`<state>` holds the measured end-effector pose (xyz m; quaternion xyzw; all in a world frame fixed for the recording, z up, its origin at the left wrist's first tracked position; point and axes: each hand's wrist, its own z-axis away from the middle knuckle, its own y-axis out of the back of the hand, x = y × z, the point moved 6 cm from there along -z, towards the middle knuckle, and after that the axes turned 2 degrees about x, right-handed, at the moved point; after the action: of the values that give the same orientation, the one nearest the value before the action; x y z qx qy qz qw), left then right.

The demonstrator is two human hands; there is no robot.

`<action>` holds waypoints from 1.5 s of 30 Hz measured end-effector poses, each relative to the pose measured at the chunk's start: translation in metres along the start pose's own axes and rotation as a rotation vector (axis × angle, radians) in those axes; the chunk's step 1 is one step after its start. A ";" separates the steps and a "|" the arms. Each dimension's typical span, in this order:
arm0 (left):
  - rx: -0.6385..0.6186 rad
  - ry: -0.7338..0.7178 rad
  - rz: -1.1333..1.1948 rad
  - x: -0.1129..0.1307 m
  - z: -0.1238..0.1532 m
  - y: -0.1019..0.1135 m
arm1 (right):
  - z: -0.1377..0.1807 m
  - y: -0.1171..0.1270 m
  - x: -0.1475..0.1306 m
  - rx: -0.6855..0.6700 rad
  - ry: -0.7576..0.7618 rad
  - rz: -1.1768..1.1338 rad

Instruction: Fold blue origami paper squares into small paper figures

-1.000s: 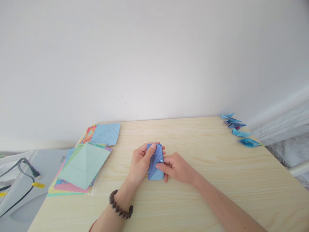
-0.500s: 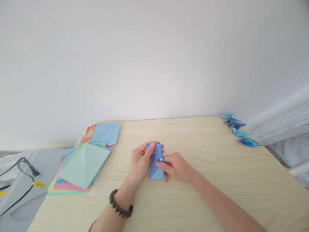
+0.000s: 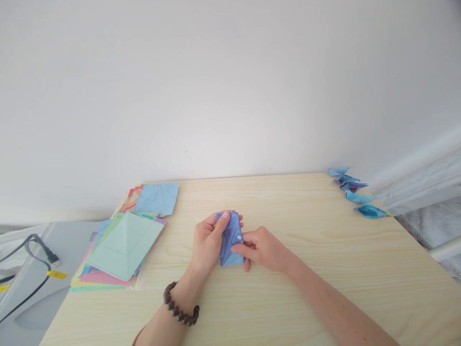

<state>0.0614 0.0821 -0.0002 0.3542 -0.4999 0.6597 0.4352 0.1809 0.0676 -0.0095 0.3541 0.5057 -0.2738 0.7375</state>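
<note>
Over a wood-grain table (image 3: 252,307), a left hand (image 3: 206,240) clasped a folded blue paper (image 3: 229,234) between thumb and fingers while the right hand (image 3: 264,247) pinched its right edge; sheets (image 3: 127,246) lay stacked at left.

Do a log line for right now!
left hand: holds folded blue paper | right hand: pinches its right edge | table: paper sheets, folded shapes

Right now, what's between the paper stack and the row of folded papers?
In the head view: the left hand, the right hand, the blue paper both hold, and wooden table.
</note>
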 end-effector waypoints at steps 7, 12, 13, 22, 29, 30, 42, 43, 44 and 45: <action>0.063 0.020 0.013 -0.001 -0.001 0.004 | 0.004 0.000 -0.002 -0.008 -0.021 0.081; 0.074 0.022 0.034 -0.003 -0.001 0.005 | 0.004 0.000 -0.006 -0.006 -0.011 0.073; 0.078 0.026 0.039 -0.003 -0.001 0.005 | 0.004 0.000 -0.006 -0.003 -0.005 0.073; 0.094 -0.041 -0.008 0.002 -0.004 0.006 | 0.003 -0.002 -0.004 0.048 0.067 -0.066; 0.087 -0.034 -0.043 -0.004 -0.005 0.010 | 0.001 0.002 -0.001 0.154 0.087 -0.079; 0.090 -0.028 -0.039 -0.004 -0.005 0.010 | 0.001 0.002 -0.001 0.155 0.086 -0.074; -0.019 -0.043 -0.085 -0.002 -0.005 0.004 | -0.001 0.001 0.001 0.172 0.054 -0.101; -0.026 -0.041 -0.090 -0.003 -0.004 0.003 | -0.001 0.001 0.001 0.172 0.054 -0.103; -0.027 -0.039 -0.092 -0.003 -0.004 0.002 | -0.001 0.001 0.001 0.172 0.054 -0.102; -0.027 -0.037 -0.093 -0.003 -0.004 0.002 | -0.001 0.001 0.002 0.173 0.053 -0.097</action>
<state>0.0604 0.0849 -0.0043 0.3833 -0.4995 0.6254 0.4609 0.1818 0.0689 -0.0109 0.3987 0.5161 -0.3424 0.6763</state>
